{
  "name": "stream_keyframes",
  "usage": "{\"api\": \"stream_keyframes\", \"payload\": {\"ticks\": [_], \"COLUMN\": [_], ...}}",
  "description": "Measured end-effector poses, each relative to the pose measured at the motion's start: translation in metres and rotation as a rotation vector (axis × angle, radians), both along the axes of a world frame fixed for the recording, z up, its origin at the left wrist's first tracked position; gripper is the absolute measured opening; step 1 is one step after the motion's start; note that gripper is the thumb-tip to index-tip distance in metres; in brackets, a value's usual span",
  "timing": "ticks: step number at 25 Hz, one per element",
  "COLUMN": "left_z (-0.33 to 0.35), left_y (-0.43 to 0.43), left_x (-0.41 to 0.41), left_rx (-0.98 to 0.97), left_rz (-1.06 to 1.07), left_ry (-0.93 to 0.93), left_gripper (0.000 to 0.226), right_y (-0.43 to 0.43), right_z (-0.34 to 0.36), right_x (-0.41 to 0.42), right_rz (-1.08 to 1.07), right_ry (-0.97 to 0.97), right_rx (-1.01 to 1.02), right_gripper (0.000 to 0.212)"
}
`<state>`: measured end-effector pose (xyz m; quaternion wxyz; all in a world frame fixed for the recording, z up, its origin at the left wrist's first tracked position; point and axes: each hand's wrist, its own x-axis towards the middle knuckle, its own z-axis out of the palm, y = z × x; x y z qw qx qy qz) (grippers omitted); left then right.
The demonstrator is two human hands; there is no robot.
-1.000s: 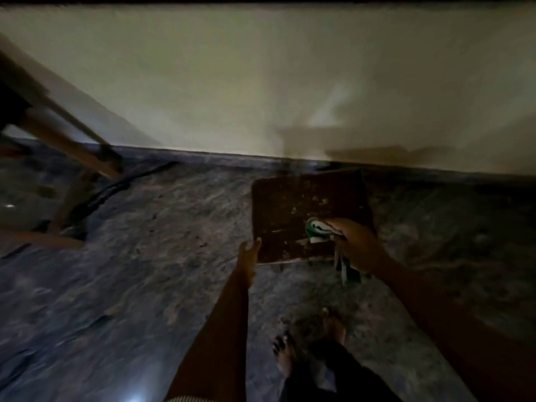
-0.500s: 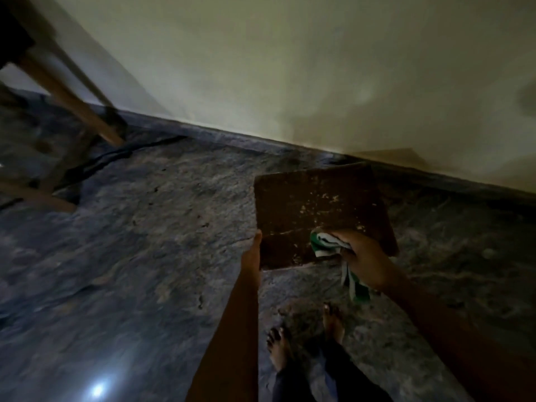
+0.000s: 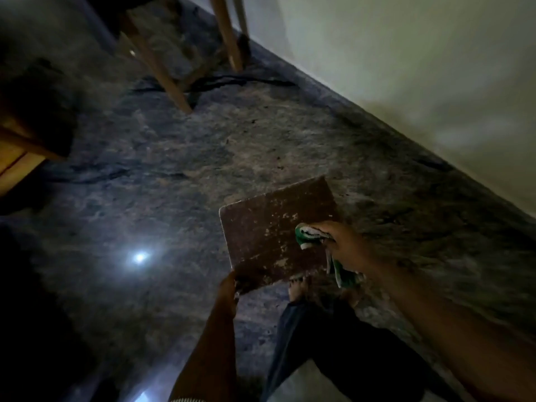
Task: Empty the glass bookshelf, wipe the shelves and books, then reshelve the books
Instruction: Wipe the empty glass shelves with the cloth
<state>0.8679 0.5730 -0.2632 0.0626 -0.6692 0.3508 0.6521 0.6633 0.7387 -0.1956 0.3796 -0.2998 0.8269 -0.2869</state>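
A worn brown book [image 3: 266,230] with pale scuffs on its cover is held flat above the dark stone floor. My left hand [image 3: 230,288] grips its near left corner from below. My right hand [image 3: 345,248] holds a green and white cloth [image 3: 307,235] bunched against the cover's right side, and the cloth's loose end hangs down under the hand. The glass bookshelf is not in view.
Wooden chair legs [image 3: 229,33] stand at the top by the pale wall [image 3: 406,68], with a dark cable on the floor beside them. Wooden furniture [image 3: 17,152] juts in at the left edge. My bare feet [image 3: 298,288] stand under the book.
The view has swung left and tilted, so the wall now runs diagonally. The book stays in both hands; the cloth remains on the cover's right part.
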Motion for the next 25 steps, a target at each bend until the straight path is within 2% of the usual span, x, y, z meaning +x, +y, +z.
{"api": "stream_keyframes", "payload": {"ticks": [4,6,9,12,14,17,20,23,25], "left_z": [0.037,0.062,0.096,0.129,0.144,0.174,0.217,0.251,0.263], "left_y": [0.023,0.045,0.083,0.133,0.172,0.239,0.297,0.326,0.326], "left_x": [0.027,0.016,-0.025,-0.108,-0.181,-0.297,-0.401,-0.499,-0.559], "left_rx": [-0.097,-0.152,-0.266,-0.378,-0.496,-0.483,-0.519,-0.516,-0.513], "left_rz": [-0.026,-0.077,-0.164,-0.241,-0.277,-0.261,-0.297,-0.189,-0.075], "left_ry": [-0.092,-0.05,0.064,0.172,0.309,0.57,0.756,0.888,0.907], "left_gripper": [0.02,0.013,0.021,0.022,0.031,0.038,0.047,0.054,0.056], "right_y": [0.009,0.025,0.066,0.126,0.177,0.259,0.313,0.336,0.334], "right_z": [0.026,0.044,0.069,0.104,0.135,0.178,0.216,0.258,0.28], "right_x": [0.005,-0.007,-0.041,-0.096,-0.145,-0.215,-0.285,-0.362,-0.418], "right_rz": [0.112,0.117,0.085,-0.013,-0.044,-0.13,-0.174,-0.165,-0.145], "right_ry": [-0.025,-0.023,0.028,0.094,0.153,0.288,0.429,0.579,0.664], "right_rx": [-0.006,-0.018,-0.038,-0.116,-0.203,-0.261,-0.317,-0.381,-0.42], "right_gripper": [0.042,0.043,0.043,0.041,0.043,0.045,0.043,0.045,0.052]}}
